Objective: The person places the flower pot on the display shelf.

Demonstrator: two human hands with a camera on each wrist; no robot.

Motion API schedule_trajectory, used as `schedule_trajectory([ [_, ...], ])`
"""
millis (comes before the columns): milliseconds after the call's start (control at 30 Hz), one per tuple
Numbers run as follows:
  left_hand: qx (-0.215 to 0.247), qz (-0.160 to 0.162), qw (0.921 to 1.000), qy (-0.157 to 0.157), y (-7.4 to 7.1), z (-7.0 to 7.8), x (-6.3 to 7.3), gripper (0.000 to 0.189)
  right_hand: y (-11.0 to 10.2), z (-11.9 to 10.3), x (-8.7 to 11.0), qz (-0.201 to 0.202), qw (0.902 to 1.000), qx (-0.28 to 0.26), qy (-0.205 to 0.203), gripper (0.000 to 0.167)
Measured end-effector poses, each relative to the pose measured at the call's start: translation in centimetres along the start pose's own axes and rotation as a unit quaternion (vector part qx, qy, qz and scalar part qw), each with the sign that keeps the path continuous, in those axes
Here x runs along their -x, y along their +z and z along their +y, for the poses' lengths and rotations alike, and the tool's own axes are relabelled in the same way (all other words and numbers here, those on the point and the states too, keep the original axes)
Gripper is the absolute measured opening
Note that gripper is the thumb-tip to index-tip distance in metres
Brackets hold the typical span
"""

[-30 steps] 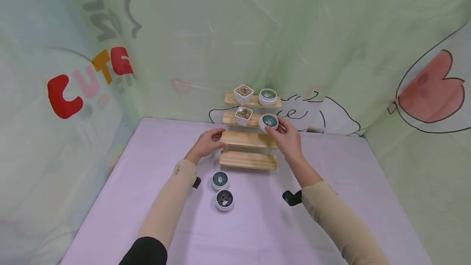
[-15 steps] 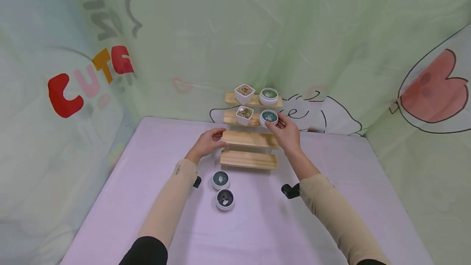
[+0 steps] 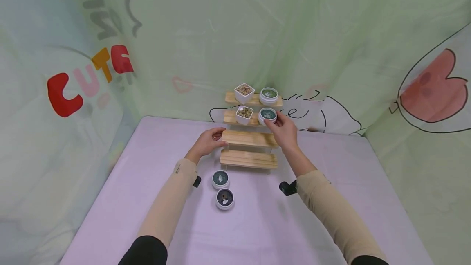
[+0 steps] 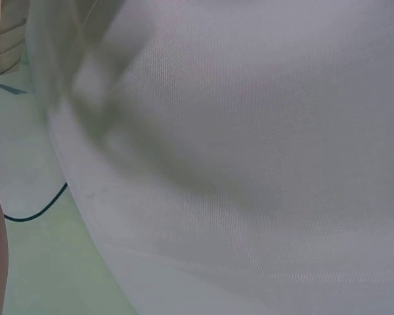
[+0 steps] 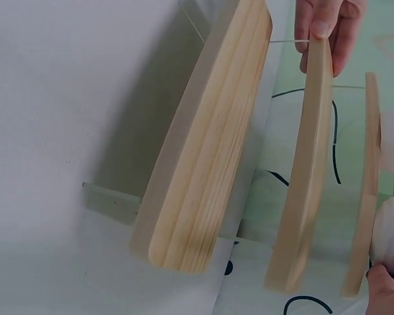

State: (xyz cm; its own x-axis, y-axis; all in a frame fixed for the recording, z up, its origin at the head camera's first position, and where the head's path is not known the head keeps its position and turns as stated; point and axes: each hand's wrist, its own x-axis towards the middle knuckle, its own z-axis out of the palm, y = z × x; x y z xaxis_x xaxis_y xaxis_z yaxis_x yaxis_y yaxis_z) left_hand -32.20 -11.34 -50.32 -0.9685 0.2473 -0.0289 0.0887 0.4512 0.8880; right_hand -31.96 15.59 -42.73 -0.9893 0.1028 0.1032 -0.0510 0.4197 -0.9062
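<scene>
A tiered wooden display stand (image 3: 250, 138) with clear supports stands at the back of the table. My left hand (image 3: 208, 142) holds the left end of its third shelf from the top; the right wrist view shows the thumb and fingers pinching that shelf end. With my right hand (image 3: 287, 132) I grip a round white tub (image 3: 267, 115) with a teal top, at the right end of the second shelf. A square white cup (image 3: 244, 115) of grainy bits sits beside it. In the right wrist view, the tub (image 5: 389, 233) is right at the shelf with fingers against it.
On the top shelf are another square cup (image 3: 244, 93) and a green-topped round tub (image 3: 269, 95). Two more round tubs, one teal (image 3: 220, 178) and one dark (image 3: 225, 198), stand on the lilac tablecloth (image 3: 265, 224) before the stand. Printed curtains (image 3: 235, 32) hang behind.
My right hand has moved the teal tub slightly back, onto the second shelf beside the square cup. The left hand stays on the shelf end.
</scene>
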Motion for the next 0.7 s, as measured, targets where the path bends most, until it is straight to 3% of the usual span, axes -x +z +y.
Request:
schedule_trajectory([
  [200,-0.002,0.001,1.0,-0.003,0.1,0.0,0.1,0.066,0.1,0.0,0.0,0.0,1.0,0.002,0.002,0.068],
  [467,0.005,0.002,1.0,-0.007,0.1,0.1,0.2,0.066,0.0,0.1,0.7,0.001,0.9985,-0.054,0.01,0.068],
  [600,0.006,0.003,1.0,-0.006,0.1,0.1,0.2,0.066,0.0,0.3,1.2,0.008,0.9964,-0.084,-0.007,0.066],
  [700,0.004,0.001,1.0,-0.008,0.1,0.1,0.2,0.066,-0.1,0.5,1.9,0.011,0.997,-0.073,-0.024,0.064],
])
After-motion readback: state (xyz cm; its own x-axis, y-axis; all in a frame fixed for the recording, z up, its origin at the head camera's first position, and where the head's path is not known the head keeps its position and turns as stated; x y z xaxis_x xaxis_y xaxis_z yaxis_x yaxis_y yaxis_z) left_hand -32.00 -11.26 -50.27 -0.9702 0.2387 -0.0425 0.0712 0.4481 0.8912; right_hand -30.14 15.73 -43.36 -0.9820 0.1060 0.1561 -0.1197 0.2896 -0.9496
